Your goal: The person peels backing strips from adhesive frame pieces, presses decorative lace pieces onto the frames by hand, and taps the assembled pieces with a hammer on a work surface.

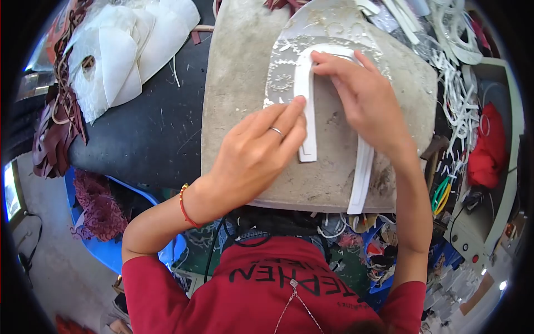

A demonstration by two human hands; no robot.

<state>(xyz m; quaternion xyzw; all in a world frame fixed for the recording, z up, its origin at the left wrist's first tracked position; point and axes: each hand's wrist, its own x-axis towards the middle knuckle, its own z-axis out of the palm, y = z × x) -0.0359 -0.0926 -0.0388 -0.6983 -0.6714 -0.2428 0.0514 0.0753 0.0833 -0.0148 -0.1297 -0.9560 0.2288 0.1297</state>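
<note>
A white U-shaped strip (304, 83) lies on a worn grey work board (233, 67), its curved end at the top and its two ends toward the person. My left hand (258, 147), with a ring on one finger, presses its fingertips on the strip's left leg; the fingers are together. My right hand (364, 94) arches over the curve, thumb and fingers apart, with fingertips touching the inner and upper edges. It covers part of the right leg. Under the curve is a pale rounded plate (322, 22) dotted with white scraps.
White curved sheets in clear plastic (119, 50) lie on the black surface (161, 117) at upper left. Maroon strips (53, 133) hang at far left. White offcuts (459, 106), a red cloth (486, 147) and a grey machine box (473, 234) are on the right.
</note>
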